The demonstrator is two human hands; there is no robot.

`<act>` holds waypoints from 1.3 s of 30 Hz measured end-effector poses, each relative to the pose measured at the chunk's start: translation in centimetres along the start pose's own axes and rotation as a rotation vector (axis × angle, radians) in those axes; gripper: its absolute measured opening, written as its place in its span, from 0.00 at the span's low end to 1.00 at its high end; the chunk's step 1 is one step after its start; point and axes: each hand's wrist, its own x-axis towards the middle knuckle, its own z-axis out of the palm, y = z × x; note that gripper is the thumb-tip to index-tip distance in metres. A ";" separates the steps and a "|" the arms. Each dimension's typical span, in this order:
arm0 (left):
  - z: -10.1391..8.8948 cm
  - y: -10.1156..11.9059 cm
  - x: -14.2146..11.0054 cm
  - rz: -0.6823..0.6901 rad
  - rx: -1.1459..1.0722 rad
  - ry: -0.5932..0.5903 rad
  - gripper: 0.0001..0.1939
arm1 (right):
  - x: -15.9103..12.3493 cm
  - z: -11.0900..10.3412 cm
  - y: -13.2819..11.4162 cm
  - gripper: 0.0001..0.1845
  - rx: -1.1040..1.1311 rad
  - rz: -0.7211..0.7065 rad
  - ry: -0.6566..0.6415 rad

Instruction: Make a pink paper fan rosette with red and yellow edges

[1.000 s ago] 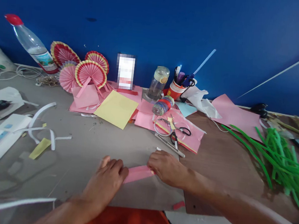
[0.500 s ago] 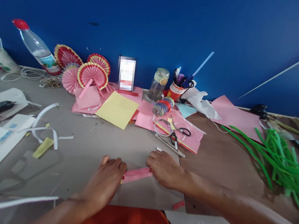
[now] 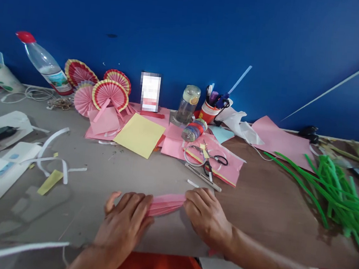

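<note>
The left hand [image 3: 127, 219] and the right hand [image 3: 207, 216] each pinch one end of the folded pink paper [image 3: 167, 205]. The paper is between them, near the front of the gray table [image 3: 98, 177]. The yellow paper [image 3: 140, 135] lies farther back.

My left hand [image 3: 127, 219] and right hand [image 3: 206, 214] grip opposite ends of a pleated pink paper strip [image 3: 167, 205] above a grey tabletop [image 3: 95, 198]. Beyond lie a yellow sheet [image 3: 139, 135], black-handled scissors [image 3: 210, 161] and pink paper fans [image 3: 110, 95].
</note>
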 end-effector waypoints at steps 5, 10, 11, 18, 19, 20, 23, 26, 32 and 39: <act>1.2 0.1 -0.2 0.013 0.095 0.072 0.12 | 0.3 0.6 0.2 0.15 0.032 0.050 0.087; 2.1 -0.4 -0.1 0.026 0.124 0.181 0.09 | 0.6 1.0 0.4 0.12 0.068 0.077 0.150; 2.1 -0.4 0.1 0.023 0.112 0.185 0.09 | 0.7 1.1 0.5 0.12 0.069 0.093 0.160; 2.2 0.2 2.6 0.049 0.100 0.193 0.06 | 1.6 2.0 1.2 0.13 0.017 0.152 0.182; 2.3 0.3 3.0 0.045 0.098 0.206 0.05 | 1.8 1.9 1.3 0.13 0.019 0.146 0.179; 2.3 0.4 3.4 0.040 0.094 0.204 0.05 | 2.0 1.8 1.4 0.13 0.023 0.143 0.175; 2.1 0.7 4.3 0.032 0.089 0.146 0.06 | 2.7 1.3 1.5 0.14 0.022 0.156 0.145; 1.9 1.0 5.0 0.049 0.080 0.134 0.06 | 3.3 0.7 1.6 0.14 -0.016 0.204 0.105; 1.6 1.8 6.0 0.035 0.057 0.075 0.04 | 4.4 0.3 1.5 0.10 -0.052 0.256 -0.006; 1.7 0.6 8.2 -0.131 -0.267 -0.029 0.08 | 4.8 -0.9 3.5 0.14 0.404 0.491 0.120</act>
